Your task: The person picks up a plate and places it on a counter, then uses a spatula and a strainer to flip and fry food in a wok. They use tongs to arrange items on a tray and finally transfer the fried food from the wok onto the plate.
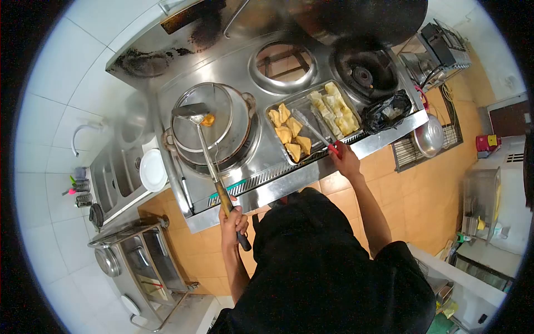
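My left hand point(233, 221) is wrapped round the long handle of a wok spatula point(208, 150). The spatula's dark flat blade lies over a round wire-mesh strainer point(222, 103) above a wok point(239, 139) on the left burner. A small golden-brown fried piece point(208, 119) sits by the blade. My right hand point(347, 161) is closed on the red grip of metal tongs point(314, 129). The tongs reach over a metal tray point(286, 158). Golden fried pieces point(283, 133) fill the tray's left side, and pale rolls point(336, 108) lie on its right.
Behind the tray is an open burner ring point(258, 78), with a blackened burner point(364, 75) to its right. A black plastic bag point(386, 111) sits at the stove's right front. White plates point(153, 170) stand beside the sink point(114, 178) at left. A metal bowl point(428, 139) is at right.
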{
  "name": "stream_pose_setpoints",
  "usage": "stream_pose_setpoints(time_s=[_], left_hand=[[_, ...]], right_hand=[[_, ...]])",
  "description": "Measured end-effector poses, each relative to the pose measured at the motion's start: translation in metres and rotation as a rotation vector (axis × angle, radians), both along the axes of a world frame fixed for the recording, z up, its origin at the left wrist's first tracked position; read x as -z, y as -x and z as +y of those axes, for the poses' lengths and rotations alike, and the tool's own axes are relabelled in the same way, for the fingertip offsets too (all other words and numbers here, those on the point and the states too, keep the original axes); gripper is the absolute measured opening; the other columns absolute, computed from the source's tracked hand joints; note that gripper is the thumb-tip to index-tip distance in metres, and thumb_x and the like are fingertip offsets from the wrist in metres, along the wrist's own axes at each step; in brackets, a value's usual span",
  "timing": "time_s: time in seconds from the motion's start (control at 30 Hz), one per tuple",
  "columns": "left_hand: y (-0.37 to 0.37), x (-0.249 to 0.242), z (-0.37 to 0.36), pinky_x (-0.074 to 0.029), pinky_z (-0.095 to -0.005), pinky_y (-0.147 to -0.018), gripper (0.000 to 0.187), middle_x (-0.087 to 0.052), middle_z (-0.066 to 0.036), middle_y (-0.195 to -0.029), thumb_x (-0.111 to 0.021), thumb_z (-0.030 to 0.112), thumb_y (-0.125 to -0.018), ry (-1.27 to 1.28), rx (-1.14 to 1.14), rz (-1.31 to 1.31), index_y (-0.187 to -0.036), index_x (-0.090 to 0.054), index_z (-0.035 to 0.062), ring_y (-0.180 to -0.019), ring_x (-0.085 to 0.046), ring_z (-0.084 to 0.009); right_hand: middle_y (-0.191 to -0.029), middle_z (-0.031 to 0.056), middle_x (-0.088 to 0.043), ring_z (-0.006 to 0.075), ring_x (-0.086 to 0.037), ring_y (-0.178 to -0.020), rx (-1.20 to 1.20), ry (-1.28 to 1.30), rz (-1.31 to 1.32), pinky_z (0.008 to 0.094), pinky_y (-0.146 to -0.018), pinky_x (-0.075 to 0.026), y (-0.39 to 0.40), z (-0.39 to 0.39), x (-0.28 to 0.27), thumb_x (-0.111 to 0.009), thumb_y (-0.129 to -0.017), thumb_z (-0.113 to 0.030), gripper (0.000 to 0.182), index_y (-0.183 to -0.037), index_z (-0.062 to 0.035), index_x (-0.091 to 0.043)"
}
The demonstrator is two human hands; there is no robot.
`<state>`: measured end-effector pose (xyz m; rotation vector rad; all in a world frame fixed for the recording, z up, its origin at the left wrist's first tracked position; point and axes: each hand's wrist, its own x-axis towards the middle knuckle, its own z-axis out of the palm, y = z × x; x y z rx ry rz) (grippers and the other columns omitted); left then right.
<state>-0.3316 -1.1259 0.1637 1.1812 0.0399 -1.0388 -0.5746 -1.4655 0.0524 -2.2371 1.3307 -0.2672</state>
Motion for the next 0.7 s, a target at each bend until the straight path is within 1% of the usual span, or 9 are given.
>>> stream_pose_setpoints(time_s=[0.07,0.3,0.33,0.43,0.47,0.5,0.57,0.63,0.7], left_hand=[[-0.003,0.000,0.004,-0.025,-0.0205,-0.031,0.025,-0.033,0.005,-0.057,-0.054,0.009,-0.092,0.004,0.012,0.002,-0.116,-0.047,0.0111,-0.037,-0.029,-0.0036],[-0.003,-0.004,0.005,-0.024,-0.0210,-0.034,0.021,-0.032,0.004,-0.057,-0.055,0.009,-0.091,-0.030,0.029,0.033,-0.111,-0.048,0.0104,-0.038,-0.028,-0.0034],[0.000,-0.004,0.003,-0.024,-0.0208,-0.034,0.022,-0.031,0.004,-0.057,-0.056,0.009,-0.090,-0.036,0.021,0.021,-0.111,-0.048,0.0103,-0.038,-0.028,-0.0036],[0.012,-0.005,-0.003,-0.024,-0.0208,-0.034,0.022,-0.031,0.004,-0.058,-0.055,0.008,-0.091,0.021,-0.010,0.046,-0.111,-0.047,0.0105,-0.038,-0.028,-0.0038],[0.017,-0.005,-0.006,-0.024,-0.0208,-0.034,0.022,-0.031,0.004,-0.058,-0.055,0.008,-0.091,-0.001,-0.025,0.043,-0.111,-0.047,0.0108,-0.038,-0.028,-0.0039],[0.024,-0.006,-0.010,-0.024,-0.0208,-0.034,0.022,-0.031,0.004,-0.058,-0.055,0.008,-0.091,-0.008,-0.046,0.045,-0.111,-0.047,0.0108,-0.038,-0.028,-0.0039],[0.033,-0.010,-0.022,-0.024,-0.0207,-0.034,0.023,-0.031,0.004,-0.058,-0.055,0.008,-0.091,-0.052,-0.100,0.048,-0.113,-0.046,0.0111,-0.038,-0.027,-0.0039],[0.046,-0.020,-0.035,-0.025,-0.0206,-0.034,0.024,-0.032,0.004,-0.058,-0.055,0.008,-0.091,-0.073,-0.141,0.057,-0.114,-0.046,0.0110,-0.038,-0.027,-0.0037],[0.055,-0.019,-0.045,-0.025,-0.0207,-0.033,0.024,-0.032,0.004,-0.057,-0.055,0.007,-0.091,-0.052,-0.199,0.051,-0.114,-0.046,0.0107,-0.037,-0.028,-0.0036]], right_hand=[[-0.110,0.0163,-0.059,0.0386,-0.063,-0.099,0.000,0.018,0.074,0.0498,-0.079,-0.053,-0.001,-0.001,-0.001,-0.062,-0.089,-0.047,0.052,-0.129,-0.0144,-0.055],[-0.108,0.0162,-0.060,0.0372,-0.062,-0.101,-0.036,0.011,0.175,0.0481,-0.081,-0.052,-0.004,-0.002,-0.007,-0.064,-0.087,-0.047,0.055,-0.130,-0.0149,-0.053],[-0.106,0.0163,-0.061,0.0368,-0.063,-0.099,-0.080,0.087,0.259,0.0468,-0.080,-0.052,-0.005,-0.007,-0.009,-0.062,-0.088,-0.049,0.056,-0.130,-0.0132,-0.054],[-0.115,0.0182,-0.060,0.0391,-0.061,-0.103,-0.054,0.152,0.076,0.0478,-0.084,-0.052,-0.017,-0.034,-0.021,-0.057,-0.090,-0.052,0.056,-0.131,-0.0143,-0.055],[-0.116,0.0193,-0.061,0.0396,-0.062,-0.101,-0.060,0.069,0.069,0.0472,-0.083,-0.052,-0.024,-0.051,-0.026,-0.059,-0.090,-0.047,0.053,-0.129,-0.0112,-0.058],[-0.101,0.0155,-0.065,0.0365,-0.064,-0.091,-0.158,0.226,-0.021,0.0448,-0.078,-0.052,-0.029,-0.072,-0.018,-0.062,-0.090,-0.039,0.043,-0.121,-0.0087,-0.062],[-0.099,0.0150,-0.065,0.0355,-0.064,-0.090,-0.266,0.271,-0.016,0.0442,-0.078,-0.052,-0.051,-0.111,-0.014,-0.064,-0.089,-0.031,0.036,-0.118,-0.0087,-0.063],[-0.102,0.0147,-0.065,0.0357,-0.063,-0.094,-0.275,0.149,0.034,0.0449,-0.080,-0.051,-0.078,-0.131,-0.022,-0.064,-0.088,-0.025,0.032,-0.117,-0.0097,-0.063],[-0.109,0.0150,-0.065,0.0364,-0.060,-0.103,-0.386,0.308,0.062,0.0474,-0.087,-0.050,-0.100,-0.154,-0.012,-0.063,-0.086,-0.026,0.032,-0.115,-0.0128,-0.066]])
